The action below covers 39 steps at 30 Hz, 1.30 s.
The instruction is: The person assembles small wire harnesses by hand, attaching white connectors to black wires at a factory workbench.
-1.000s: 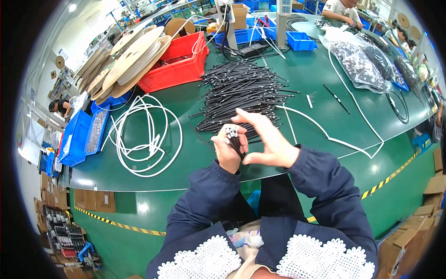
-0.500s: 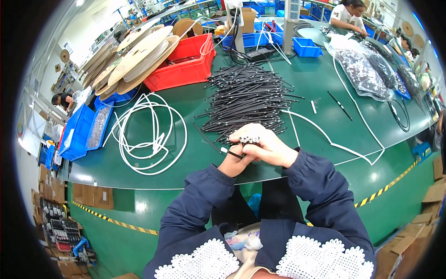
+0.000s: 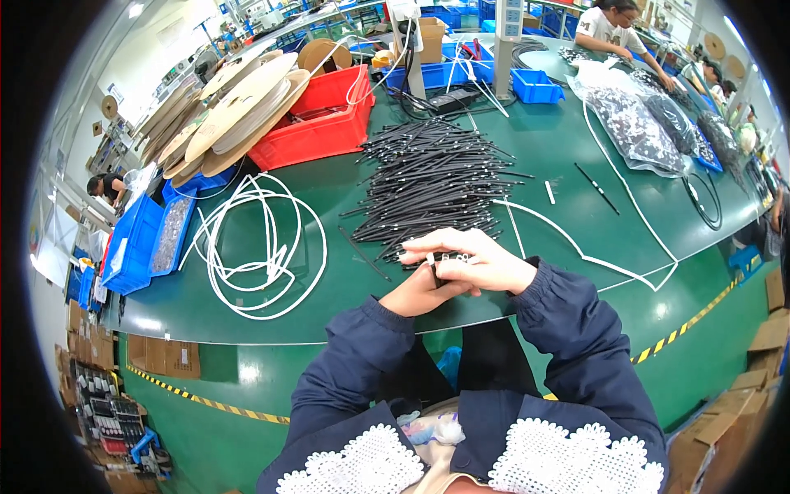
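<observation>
My two hands meet over the near part of the table, closed around a small bundle of short black cables (image 3: 451, 258) whose white ends face up. From the right, my right hand (image 3: 481, 262) wraps its fingers over the far side of the bundle. My left hand (image 3: 421, 290) grips it from the left and below, its fingers partly hidden. One white-tipped black cable stands at the left edge of the bundle, by the left thumb. Just beyond my hands lies a large pile of similar black cables (image 3: 436, 177) with light ends.
Coiled white tubing (image 3: 317, 255) lies left, near blue bins (image 3: 136, 247). Behind are a red bin (image 3: 317, 136) and stacked cardboard reels (image 3: 234, 115). A white tube (image 3: 559, 226), a loose black cable (image 3: 597, 188) and clear bags of parts (image 3: 625, 119) lie right. A co-worker (image 3: 613, 33) sits at far right.
The single cable that stuck out leftward from my left hand now stands against the bundle. My right fingers have spread further over the top. The co-worker's arm has reached out to the right.
</observation>
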Each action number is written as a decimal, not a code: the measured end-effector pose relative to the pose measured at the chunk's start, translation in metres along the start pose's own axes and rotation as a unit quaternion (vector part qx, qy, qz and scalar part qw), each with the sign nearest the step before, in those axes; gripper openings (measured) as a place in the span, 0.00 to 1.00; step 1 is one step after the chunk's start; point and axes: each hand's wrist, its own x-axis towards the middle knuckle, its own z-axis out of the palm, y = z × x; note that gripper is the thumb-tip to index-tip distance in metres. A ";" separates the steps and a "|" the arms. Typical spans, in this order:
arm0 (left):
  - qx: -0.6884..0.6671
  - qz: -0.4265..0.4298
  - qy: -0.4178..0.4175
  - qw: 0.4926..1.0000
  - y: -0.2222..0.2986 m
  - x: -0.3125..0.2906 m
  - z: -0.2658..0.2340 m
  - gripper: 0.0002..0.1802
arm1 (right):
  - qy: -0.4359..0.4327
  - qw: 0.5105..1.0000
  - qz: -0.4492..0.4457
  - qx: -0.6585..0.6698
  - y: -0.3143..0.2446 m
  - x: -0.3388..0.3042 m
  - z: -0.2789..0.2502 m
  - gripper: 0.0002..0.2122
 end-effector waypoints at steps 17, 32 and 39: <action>0.058 -0.045 -0.056 0.996 0.004 -0.005 -0.008 0.09 | -0.038 0.992 0.046 0.109 0.004 0.002 -0.002 0.15; -0.022 -0.011 -0.045 0.999 0.002 -0.012 -0.009 0.09 | 0.175 0.971 -0.161 -0.029 0.013 -0.020 0.003 0.12; -0.046 -0.009 -0.034 0.998 0.000 -0.012 -0.006 0.10 | 0.188 0.965 -0.172 -0.059 0.013 -0.017 0.007 0.09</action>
